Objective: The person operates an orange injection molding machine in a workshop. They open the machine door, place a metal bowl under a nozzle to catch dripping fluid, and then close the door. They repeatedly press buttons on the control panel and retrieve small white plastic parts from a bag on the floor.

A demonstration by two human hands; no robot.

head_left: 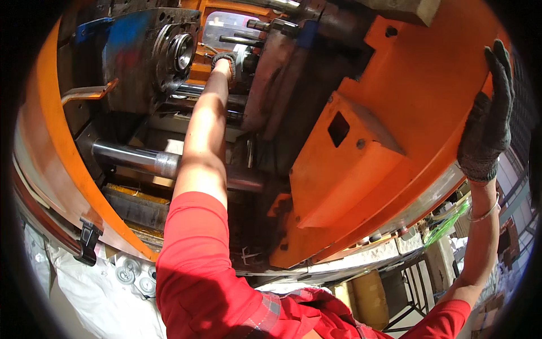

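My left arm reaches deep between the two halves of an orange injection-moulding-type machine. At its end my left hand [226, 61], in a dark glove, is by a whitish rounded piece [243, 59] beside the right-hand mould plate [268, 79]. Its fingers are mostly hidden, so I cannot see whether it grips that piece. Several metal pins [241, 41] stick out of the plate just above. My right hand [486, 121], also in a dark glove, lies against the edge of the orange machine cover [432, 85] with its fingers stretched out.
A steel plate with a round ring [182, 52] stands to the left. A shiny tie bar [132, 158] crosses below my left arm. The orange box-shaped housing [341, 161] juts out on the right. A clear plastic bin [228, 27] sits behind; a white sack [104, 294] lies lower left.
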